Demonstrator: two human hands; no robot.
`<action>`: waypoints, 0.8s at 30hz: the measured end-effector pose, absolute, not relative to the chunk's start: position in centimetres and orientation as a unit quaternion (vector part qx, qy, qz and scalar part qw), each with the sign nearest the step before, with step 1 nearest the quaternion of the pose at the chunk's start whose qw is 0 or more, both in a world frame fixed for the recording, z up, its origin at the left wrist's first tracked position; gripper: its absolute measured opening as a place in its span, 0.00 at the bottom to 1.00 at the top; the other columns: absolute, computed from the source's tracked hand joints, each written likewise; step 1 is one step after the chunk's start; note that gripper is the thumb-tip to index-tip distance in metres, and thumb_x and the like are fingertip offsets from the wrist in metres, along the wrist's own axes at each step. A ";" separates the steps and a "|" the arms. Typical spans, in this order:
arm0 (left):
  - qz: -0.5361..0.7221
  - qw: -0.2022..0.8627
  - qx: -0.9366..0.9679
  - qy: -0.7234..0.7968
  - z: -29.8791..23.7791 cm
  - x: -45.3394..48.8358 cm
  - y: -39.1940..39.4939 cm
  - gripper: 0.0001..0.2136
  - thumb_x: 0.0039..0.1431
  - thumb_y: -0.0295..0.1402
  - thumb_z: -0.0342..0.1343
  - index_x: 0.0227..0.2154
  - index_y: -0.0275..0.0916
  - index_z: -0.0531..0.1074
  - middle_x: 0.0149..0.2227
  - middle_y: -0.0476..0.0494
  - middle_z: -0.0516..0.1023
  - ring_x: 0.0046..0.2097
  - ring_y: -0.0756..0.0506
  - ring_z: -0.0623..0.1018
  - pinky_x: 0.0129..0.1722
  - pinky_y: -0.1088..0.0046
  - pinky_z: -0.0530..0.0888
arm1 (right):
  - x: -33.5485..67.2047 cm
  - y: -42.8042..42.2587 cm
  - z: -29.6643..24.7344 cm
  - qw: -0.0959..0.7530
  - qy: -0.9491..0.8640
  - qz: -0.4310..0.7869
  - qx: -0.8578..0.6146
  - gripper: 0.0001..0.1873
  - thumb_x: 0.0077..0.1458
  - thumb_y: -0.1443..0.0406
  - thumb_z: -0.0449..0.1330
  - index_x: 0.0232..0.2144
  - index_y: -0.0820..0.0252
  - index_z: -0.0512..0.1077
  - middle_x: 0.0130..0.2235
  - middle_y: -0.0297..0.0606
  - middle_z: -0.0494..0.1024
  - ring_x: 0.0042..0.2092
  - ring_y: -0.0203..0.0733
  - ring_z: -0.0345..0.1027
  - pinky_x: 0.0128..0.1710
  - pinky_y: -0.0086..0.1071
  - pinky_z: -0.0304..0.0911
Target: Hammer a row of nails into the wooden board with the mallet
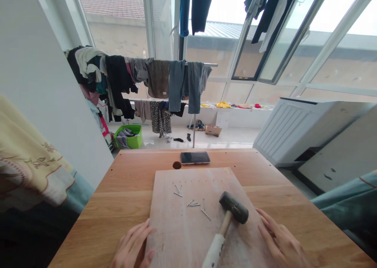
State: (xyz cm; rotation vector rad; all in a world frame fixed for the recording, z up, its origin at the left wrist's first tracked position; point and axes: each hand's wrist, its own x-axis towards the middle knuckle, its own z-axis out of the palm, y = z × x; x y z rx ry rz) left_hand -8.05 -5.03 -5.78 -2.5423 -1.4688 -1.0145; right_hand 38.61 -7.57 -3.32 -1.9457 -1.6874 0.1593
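Observation:
A pale, rectangular wooden board (pixel 176 236) lies flat on the table in front of me. My left hand (pixel 134 244) holds its left edge, fingers close together and thumb reaching onto the board. At the opposite edge, my right hand (pixel 279 238) grips the board with thumb and fingers. Between them rests a mallet (pixel 234 207) with a black head and a wooden handle wrapped in white near the end. Several loose nails (pixel 193 204) are scattered on the board left of the mallet head. A row of small dots runs near the board's far edge.
The wooden table (pixel 100 209) has a round hole (pixel 176 165) near its far side, beside a dark-screened phone (pixel 195 157). Beyond stand a loaded clothes rack (pixel 178 85), a green basket (pixel 134 141) and a white cabinet (pixel 294 126). Patterned fabric hangs at left.

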 end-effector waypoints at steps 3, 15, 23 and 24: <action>-0.311 0.015 -0.783 -0.539 -6.1 -10.6 -5.2 0.17 0.67 0.44 0.53 0.55 0.48 0.73 0.57 0.44 0.79 0.54 0.42 0.80 0.53 0.68 0.79 | 35.7 -7.3 -3.2 0.289 -0.650 0.111 -0.694 0.21 0.64 0.55 0.53 0.54 0.52 0.76 0.47 0.41 0.85 0.45 0.49 0.81 0.46 0.36 0.76; -0.265 -0.039 -0.540 -0.798 -2.4 -21.4 -5.2 0.23 0.58 0.51 0.48 0.46 0.43 0.78 0.46 0.39 0.84 0.49 0.34 0.82 0.49 0.58 0.79 | 23.1 -4.7 -5.0 0.304 -0.750 0.232 -0.540 0.24 0.64 0.61 0.54 0.60 0.58 0.69 0.46 0.47 0.83 0.47 0.47 0.78 0.50 0.36 0.74; -0.267 -0.052 -0.548 -0.791 -3.2 -19.8 -6.0 0.21 0.56 0.52 0.53 0.46 0.47 0.78 0.40 0.45 0.84 0.41 0.39 0.84 0.45 0.66 0.80 | 24.9 -5.1 -1.9 0.299 -0.677 0.329 -0.586 0.23 0.66 0.53 0.51 0.55 0.57 0.72 0.47 0.46 0.86 0.50 0.50 0.80 0.49 0.34 0.74; -0.268 -0.051 -0.569 -0.776 -3.5 -19.1 -6.3 0.20 0.56 0.51 0.55 0.46 0.48 0.78 0.40 0.46 0.84 0.41 0.40 0.84 0.43 0.68 0.80 | 25.7 -5.3 -1.4 0.292 -0.662 0.334 -0.604 0.23 0.65 0.52 0.51 0.54 0.56 0.72 0.46 0.46 0.86 0.49 0.50 0.81 0.48 0.33 0.74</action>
